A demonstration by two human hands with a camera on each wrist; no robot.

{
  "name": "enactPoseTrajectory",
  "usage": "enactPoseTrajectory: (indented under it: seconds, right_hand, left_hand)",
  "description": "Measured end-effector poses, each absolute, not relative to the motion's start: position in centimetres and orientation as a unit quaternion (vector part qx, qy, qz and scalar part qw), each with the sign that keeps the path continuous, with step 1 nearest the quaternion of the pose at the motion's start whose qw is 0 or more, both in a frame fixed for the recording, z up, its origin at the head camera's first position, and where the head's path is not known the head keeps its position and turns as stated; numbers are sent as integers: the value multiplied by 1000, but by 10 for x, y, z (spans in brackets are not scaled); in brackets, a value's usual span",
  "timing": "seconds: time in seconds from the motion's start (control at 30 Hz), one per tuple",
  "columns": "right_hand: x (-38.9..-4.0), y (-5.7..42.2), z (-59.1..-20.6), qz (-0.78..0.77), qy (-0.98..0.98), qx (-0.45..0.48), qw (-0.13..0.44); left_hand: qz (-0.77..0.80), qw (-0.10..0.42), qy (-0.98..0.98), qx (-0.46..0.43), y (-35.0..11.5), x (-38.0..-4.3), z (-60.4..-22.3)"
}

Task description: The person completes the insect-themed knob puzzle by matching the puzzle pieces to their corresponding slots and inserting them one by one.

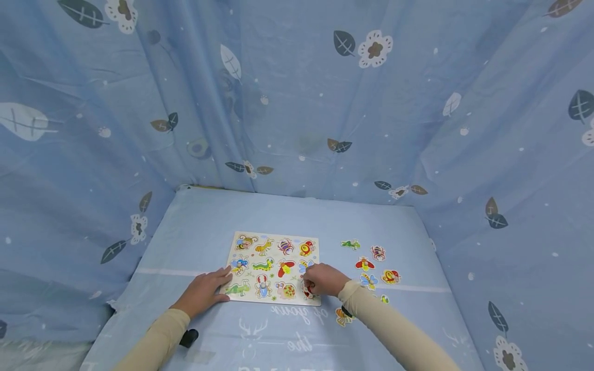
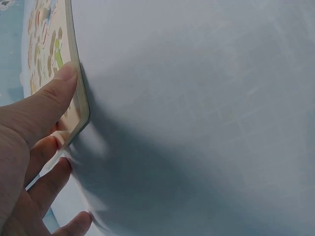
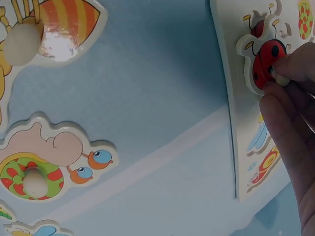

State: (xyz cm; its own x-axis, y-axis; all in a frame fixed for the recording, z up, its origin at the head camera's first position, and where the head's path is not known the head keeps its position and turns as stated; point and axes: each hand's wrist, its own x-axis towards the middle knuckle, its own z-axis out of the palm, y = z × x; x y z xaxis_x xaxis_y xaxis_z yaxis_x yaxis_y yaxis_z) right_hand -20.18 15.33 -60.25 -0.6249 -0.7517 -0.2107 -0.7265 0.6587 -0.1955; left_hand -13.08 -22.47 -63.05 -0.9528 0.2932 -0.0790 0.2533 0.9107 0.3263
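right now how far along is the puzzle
Done: the bee, blue bug and beetle look seated in the board. In hand: the right hand pinches the ladybug piece by its knob, apparently not yet seated. Left: pieces lying beside the board, including the spider, dragonfly and snail.

- I have a table in front of me, spread with a pale blue cloth [image 1: 278,211] printed in white.
- My insect puzzle board [image 1: 297,302] lies on it.
- Right of the board I see loose pieces: a green grasshopper [image 1: 350,244], a red-winged bug [image 1: 364,264], a blue-winged dragonfly [image 1: 368,281].
- Nearer me lie a knobbed snail [image 3: 69,147] and an orange-striped insect [image 1: 344,316].
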Motion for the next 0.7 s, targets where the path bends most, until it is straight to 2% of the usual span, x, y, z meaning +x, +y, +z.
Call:
enactPoseTrajectory:
  seconds: [0.2, 0.5, 0.7]
  right_hand:
    - [-200, 146, -603, -36, 899, -409, 149]
    - [-196, 142, -600, -29, 899, -415, 136]
    - [-197, 141, -600, -44, 904, -394, 160]
  left_hand:
    - [160, 61, 975, 139, -224, -131, -628]
    - [159, 61, 976, 136, -225, -131, -630]
    - [154, 64, 977, 136, -224, -131, -632]
